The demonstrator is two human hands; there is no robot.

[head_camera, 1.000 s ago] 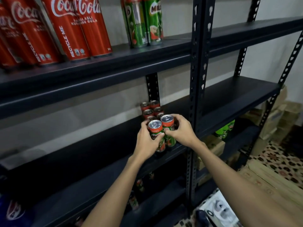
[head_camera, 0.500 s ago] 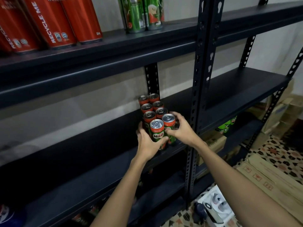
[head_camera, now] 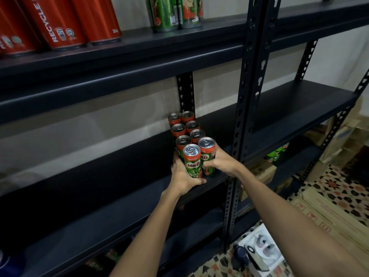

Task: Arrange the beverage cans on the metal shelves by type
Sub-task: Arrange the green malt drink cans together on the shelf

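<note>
Gripping the 2 front Milo cans, the left hand [head_camera: 184, 174] wrapped the "MILO ORIGINAL" can [head_camera: 193, 161] and the right hand [head_camera: 222, 162] held its neighbour [head_camera: 207, 154], both at the front edge of the middle shelf [head_camera: 119, 206]. Behind them stood 6 more cans [head_camera: 184, 127] in 2 files, so this type looked nearly grouped. Farther up, the top shelf [head_camera: 139, 47] carried red cans [head_camera: 60, 21] reading "RECYCLE" beside 2 green cans [head_camera: 173, 13], apparently also Milo and probably yet to be moved down.

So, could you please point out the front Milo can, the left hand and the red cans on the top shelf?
front Milo can [head_camera: 193, 164]: head view, on the green label.
left hand [head_camera: 182, 176]: head view, back of the hand.
red cans [head_camera: 60, 21]: head view, side of one can.
</note>
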